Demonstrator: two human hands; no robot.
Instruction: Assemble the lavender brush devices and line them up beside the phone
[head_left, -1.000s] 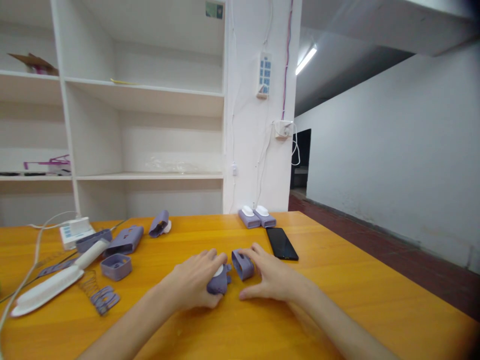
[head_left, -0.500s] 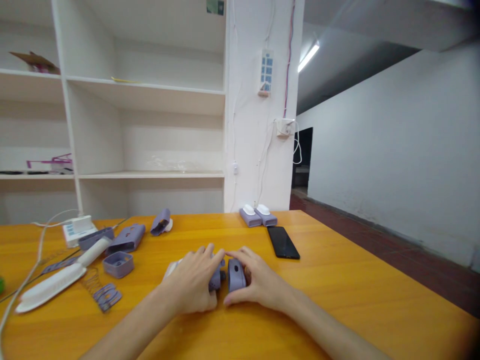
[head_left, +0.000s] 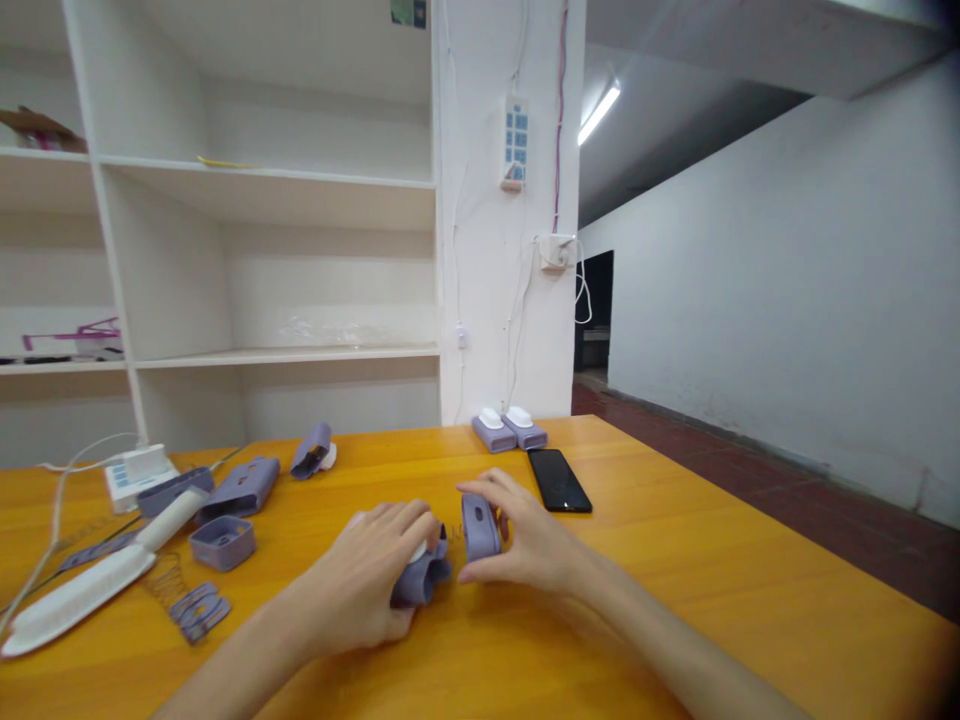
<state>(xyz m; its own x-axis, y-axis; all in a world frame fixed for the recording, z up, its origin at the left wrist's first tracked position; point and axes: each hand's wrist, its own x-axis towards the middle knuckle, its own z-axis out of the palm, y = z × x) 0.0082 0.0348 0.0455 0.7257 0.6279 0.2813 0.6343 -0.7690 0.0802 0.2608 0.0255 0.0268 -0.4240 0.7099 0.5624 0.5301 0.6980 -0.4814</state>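
My left hand is closed over a purple plastic housing, covering most of it; its open, notched end points right. Between thumb and fingers, my right hand grips a purple plastic cap with a dark oval hole. The two purple pieces are apart, with a narrow gap between them. In that gap shows a thin coiled spring, partly hidden; what it is attached to I cannot tell.
A black phone lies beyond my right hand. Two purple cases with white tops stand at the back edge. To the left lie a white handled tool, a purple box, more purple parts, loose springs and a power strip.
The purple cap and housing have moved farther apart, and a spring now shows between them. My left hand has turned the housing's open end into view. The camera view has shifted slightly.
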